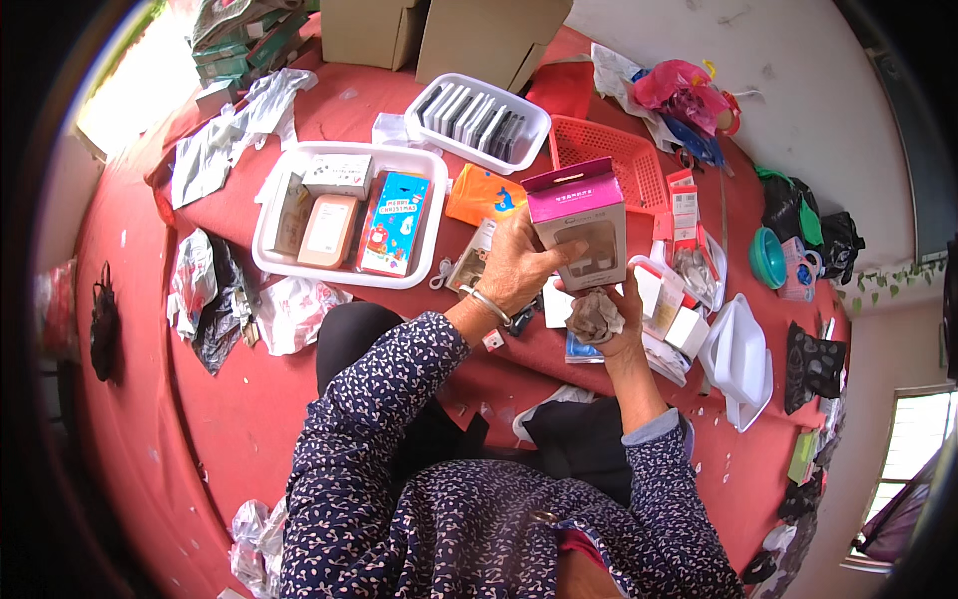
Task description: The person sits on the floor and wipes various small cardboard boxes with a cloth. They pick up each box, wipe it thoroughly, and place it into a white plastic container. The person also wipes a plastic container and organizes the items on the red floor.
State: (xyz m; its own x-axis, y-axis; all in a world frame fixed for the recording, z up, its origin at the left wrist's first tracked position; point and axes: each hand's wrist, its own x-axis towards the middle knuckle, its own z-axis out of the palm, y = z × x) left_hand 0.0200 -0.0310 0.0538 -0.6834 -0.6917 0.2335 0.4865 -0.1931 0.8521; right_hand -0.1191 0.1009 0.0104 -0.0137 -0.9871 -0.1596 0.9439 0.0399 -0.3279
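Observation:
My left hand [519,262] grips an upright small carton [577,206], pink on top and pale below, its thumb lying across the front. The carton's top flap stands up, and a shaped window is cut in its front. Under its lower end, my right hand [627,334] is closed round a crumpled greyish wad [596,317], which looks like paper or thin plastic. The right fingertips reach up by the carton's bottom; whether they touch it I cannot tell. Small white boxes [687,331] lie just right of that hand. An orange packet [483,196] rests beyond my left hand.
A white tub [261,228] at left holds several boxes. Behind it, another white tray [545,128] carries a row of flat dark and white items. A red basket [654,160], stacked white trays [736,364] and a teal bowl [767,258] are on the right. Plastic bags [299,311] lie about.

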